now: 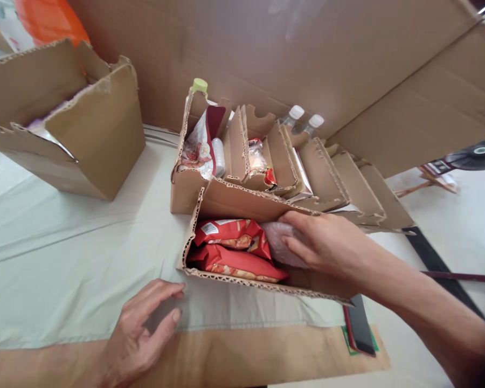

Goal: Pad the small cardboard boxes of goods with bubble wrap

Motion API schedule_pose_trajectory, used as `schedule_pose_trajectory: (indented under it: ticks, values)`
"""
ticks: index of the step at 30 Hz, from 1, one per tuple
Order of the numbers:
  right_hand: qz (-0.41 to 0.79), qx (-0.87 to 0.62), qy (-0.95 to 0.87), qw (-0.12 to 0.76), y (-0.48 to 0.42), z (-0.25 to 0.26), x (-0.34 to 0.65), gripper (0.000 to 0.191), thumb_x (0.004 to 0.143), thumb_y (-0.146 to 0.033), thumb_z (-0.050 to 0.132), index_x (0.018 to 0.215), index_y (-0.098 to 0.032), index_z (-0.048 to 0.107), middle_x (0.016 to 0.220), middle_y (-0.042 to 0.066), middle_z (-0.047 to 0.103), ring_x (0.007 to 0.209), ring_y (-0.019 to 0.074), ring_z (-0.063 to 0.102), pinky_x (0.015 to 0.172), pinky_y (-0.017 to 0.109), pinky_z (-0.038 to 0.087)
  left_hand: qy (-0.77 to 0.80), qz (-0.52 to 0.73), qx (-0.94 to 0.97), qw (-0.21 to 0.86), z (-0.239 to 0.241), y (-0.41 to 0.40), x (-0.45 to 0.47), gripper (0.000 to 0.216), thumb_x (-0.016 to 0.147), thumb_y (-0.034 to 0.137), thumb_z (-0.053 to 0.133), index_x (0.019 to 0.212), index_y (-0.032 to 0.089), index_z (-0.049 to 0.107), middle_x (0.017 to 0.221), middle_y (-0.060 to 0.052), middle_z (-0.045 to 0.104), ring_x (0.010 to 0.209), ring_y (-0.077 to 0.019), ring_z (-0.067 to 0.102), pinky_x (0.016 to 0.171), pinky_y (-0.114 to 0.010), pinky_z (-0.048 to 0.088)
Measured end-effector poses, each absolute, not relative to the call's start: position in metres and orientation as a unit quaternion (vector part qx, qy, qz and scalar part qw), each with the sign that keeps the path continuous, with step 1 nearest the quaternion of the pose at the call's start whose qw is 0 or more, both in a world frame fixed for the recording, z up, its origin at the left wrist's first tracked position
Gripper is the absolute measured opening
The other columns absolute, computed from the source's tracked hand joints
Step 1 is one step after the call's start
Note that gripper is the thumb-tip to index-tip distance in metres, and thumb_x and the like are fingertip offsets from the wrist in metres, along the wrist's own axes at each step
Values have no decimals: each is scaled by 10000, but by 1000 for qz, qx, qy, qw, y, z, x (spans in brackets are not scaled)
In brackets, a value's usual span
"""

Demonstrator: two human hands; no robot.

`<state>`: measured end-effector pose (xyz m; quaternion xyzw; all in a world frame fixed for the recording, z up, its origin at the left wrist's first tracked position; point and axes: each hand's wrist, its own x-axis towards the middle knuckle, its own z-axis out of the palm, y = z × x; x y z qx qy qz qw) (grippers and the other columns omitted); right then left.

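My right hand [312, 242] reaches into the front cardboard box [267, 195], its fingers closed round a translucent bubble-wrap bundle [281, 242]. What the wrap encloses cannot be made out. Two red snack packets, an upper one [232, 231] and a lower one [236, 263], lie side by side in the left part of that same box. My left hand [147, 320] hovers by the table's front edge, left of the box, with thumb and fingers apart and nothing between them.
Behind stand several cardboard compartments [283, 151] with a patterned pouch [200, 148] and small packets. White-capped bottles [296, 114] are further back. A larger cardboard box [101, 134] stands at left. A phone [360, 326] lies near the right table edge. Tall cardboard [234, 59] closes off the back.
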<state>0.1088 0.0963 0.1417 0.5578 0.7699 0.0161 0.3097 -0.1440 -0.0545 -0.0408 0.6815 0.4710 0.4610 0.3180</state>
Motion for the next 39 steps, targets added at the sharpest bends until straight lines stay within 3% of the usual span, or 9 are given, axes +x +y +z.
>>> schedule_pose_trajectory:
  ticks: [7,15,20,27,29,31,34,37,39]
  values:
    - [-37,507,770,386,98,140,114,373,1000,-329,448,828,-176,741,776,126,760,707,247,720,577,300,390,482,456,683,307,-43,-55,-145,292,916,169,626,1194,258,649,966,-23,770,888,-169,741,786,-222,593]
    - [-20,516,760,395,106,124,98,287,897,-167,511,877,-188,797,886,150,789,788,259,752,662,315,499,493,444,678,317,-44,-56,-145,254,930,196,622,1173,251,668,1002,-40,777,917,-181,756,777,-228,606]
    - [14,530,759,379,100,132,105,262,933,-296,549,1035,-168,754,934,149,786,871,304,759,674,333,526,505,442,671,314,-46,-57,-146,253,936,209,622,1180,260,662,980,-28,777,900,-167,755,782,-215,604]
    - [8,518,770,371,101,127,105,226,912,-166,550,911,-153,776,900,146,789,853,286,760,686,320,518,499,434,684,307,-49,-56,-142,224,935,225,619,1147,255,683,995,-38,784,898,-179,762,765,-225,612]
    - [25,547,778,306,90,138,120,225,929,-243,574,1034,-183,763,999,123,791,852,278,750,693,331,521,524,428,672,302,-47,-58,-146,199,938,259,620,1118,252,703,1007,-45,781,898,-197,763,727,-236,616]
    - [55,597,782,172,65,156,150,282,953,-343,576,1164,-229,723,1066,97,782,773,242,725,713,354,525,557,420,653,294,-42,-61,-153,201,938,302,622,1110,259,715,1058,-50,768,941,-213,755,739,-257,620]
    - [75,674,733,-52,16,169,207,309,993,-456,511,1176,-282,690,930,86,762,582,171,618,668,342,514,603,419,619,278,-31,-62,-163,334,930,372,627,1250,293,674,1211,-60,719,1052,-243,719,870,-338,612]
    - [-26,713,685,-147,-18,141,240,324,935,-531,568,1140,-306,681,913,88,749,619,188,633,575,319,499,621,426,587,296,-22,-51,-162,628,916,417,643,1511,334,457,1456,-87,588,1203,-287,659,979,-423,574]
    - [-130,699,682,-170,-21,105,235,436,878,-543,616,1207,-260,663,1035,101,756,759,231,691,662,340,552,606,434,578,331,-19,-37,-153,769,906,414,664,1588,330,317,1583,-106,464,1330,-313,579,1065,-466,521]
